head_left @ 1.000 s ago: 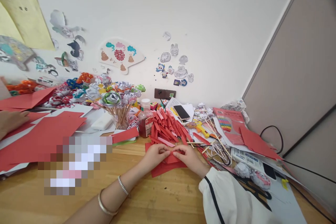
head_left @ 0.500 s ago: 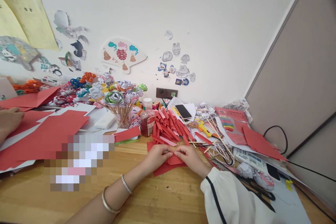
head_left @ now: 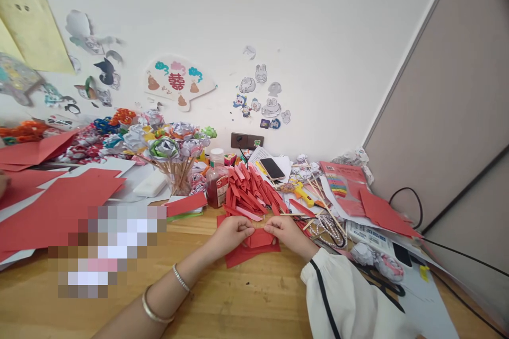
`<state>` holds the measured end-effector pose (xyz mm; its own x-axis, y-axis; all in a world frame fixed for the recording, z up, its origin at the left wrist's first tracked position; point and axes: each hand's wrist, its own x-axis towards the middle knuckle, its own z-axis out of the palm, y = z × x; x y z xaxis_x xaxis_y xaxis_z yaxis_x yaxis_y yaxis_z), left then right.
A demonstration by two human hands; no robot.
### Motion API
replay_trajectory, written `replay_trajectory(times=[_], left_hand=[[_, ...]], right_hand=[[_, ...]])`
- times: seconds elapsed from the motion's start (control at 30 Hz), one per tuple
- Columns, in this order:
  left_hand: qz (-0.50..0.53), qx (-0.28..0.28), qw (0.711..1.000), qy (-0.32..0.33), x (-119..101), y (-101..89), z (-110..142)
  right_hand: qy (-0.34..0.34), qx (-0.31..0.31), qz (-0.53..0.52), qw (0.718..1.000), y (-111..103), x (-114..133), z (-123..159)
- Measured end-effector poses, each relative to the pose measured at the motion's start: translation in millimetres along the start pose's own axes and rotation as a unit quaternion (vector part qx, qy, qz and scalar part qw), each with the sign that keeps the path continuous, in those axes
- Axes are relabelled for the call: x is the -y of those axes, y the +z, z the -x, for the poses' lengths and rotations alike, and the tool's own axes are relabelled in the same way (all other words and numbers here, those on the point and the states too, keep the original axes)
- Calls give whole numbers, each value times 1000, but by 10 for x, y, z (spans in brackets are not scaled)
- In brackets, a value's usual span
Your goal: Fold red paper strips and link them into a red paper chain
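Between both hands is a small piece of red paper (head_left: 259, 239), its top edge looking folded. My left hand (head_left: 234, 233) pinches its left end with thumb and forefinger. At the other end, my right hand (head_left: 287, 232) pinches it the same way. Under it, a larger red sheet (head_left: 237, 258) lies flat on the wooden table (head_left: 222, 296). Just beyond my fingers rises a heap of folded red paper strips (head_left: 254, 190).
A sauce bottle (head_left: 217, 180) and a cup of paper flowers on sticks (head_left: 178, 175) stand left of the heap. Rightward lie a phone (head_left: 272, 168), a yellow glue gun (head_left: 304, 195) and bead strings (head_left: 329, 230). Large red sheets (head_left: 59, 206) cover the left side, near another person's hand (head_left: 3, 184).
My hands have moved apart along the red paper, showing more of it between them. The other person's hand has mostly left view at the left, and the camera has shifted slightly.
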<state>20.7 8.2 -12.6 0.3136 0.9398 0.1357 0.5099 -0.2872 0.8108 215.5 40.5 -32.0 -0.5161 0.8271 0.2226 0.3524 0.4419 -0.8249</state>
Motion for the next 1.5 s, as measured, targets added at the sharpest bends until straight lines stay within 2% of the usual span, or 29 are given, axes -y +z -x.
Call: replay_trajectory(times=[0.17, 0.27, 0.43, 0.7, 1.03, 1.3, 1.5], left_hand=[[100, 12, 994, -47, 18, 1, -4], [163, 30, 983, -77, 36, 15, -8], [201, 50, 975, -84, 33, 29, -4], [227, 90, 968, -62, -98, 8, 42], [169, 107, 980, -23, -174, 6, 95], [179, 72, 980, -45, -172, -27, 65], [214, 88, 972, -51, -167, -31, 64]], right_hand=[[-9, 30, -55, 998, -25, 19, 9], [-7, 12, -42, 999, -16, 16, 19], [-17, -16, -44, 999, -10, 29, 19], [-19, -21, -50, 998, 3, 31, 10], [-11, -20, -13, 1000, 33, 22, 55], [-13, 5, -39, 999, 22, 69, 33], [-13, 4, -44, 999, 18, 79, 42]])
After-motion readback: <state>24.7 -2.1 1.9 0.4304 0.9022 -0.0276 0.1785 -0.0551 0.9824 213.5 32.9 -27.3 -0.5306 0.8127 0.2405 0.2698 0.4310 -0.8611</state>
